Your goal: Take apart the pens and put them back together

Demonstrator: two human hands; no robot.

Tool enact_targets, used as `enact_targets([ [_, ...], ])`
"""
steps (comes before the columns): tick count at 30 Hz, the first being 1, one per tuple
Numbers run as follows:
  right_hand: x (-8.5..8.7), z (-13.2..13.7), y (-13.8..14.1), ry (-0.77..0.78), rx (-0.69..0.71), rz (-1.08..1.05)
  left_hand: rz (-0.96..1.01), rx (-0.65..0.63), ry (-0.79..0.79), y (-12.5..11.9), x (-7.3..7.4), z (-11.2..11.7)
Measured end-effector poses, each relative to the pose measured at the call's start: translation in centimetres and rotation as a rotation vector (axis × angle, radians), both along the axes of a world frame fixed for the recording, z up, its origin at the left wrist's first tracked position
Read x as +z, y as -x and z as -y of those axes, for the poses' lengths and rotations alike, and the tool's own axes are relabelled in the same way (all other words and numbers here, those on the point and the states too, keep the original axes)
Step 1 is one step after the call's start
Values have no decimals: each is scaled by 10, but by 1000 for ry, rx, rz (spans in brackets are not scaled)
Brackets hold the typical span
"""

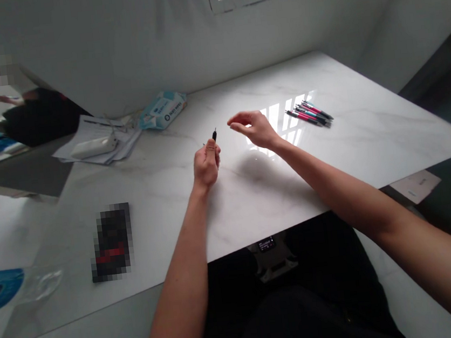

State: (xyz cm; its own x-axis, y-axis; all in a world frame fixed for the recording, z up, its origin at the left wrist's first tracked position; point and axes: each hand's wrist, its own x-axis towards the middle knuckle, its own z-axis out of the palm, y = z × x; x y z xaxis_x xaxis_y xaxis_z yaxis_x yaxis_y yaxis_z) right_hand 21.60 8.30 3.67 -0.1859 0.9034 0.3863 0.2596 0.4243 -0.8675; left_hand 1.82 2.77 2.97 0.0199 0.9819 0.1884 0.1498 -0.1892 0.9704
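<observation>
Fingers (212, 150) of left hand (206, 165) clasped the barrel of a pen (214, 135), seemingly light and stiff; right hand (254, 129) unclenched.

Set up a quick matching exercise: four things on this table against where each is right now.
Things: 1 black pen; 2 bundle of pens; 3 wipes pack; 4 stack of papers.
Places: A lying on the right side of the table; B gripped in the left hand; C under a white device; D just right of the papers.
Pairs: 1-B, 2-A, 3-D, 4-C.
</observation>
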Motion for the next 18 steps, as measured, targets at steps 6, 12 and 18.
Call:
enact_targets([
  [6, -17, 3, -2, -8, -34, 587, 111, 72, -1, 0, 6, -1],
  [12, -18, 5, 0, 26, -49, 629, 178, 127, -25, 1, 7, 0],
  [18, -15, 8, 1, 85, -65, 606, 220, 160, -64, 3, 21, -2],
])
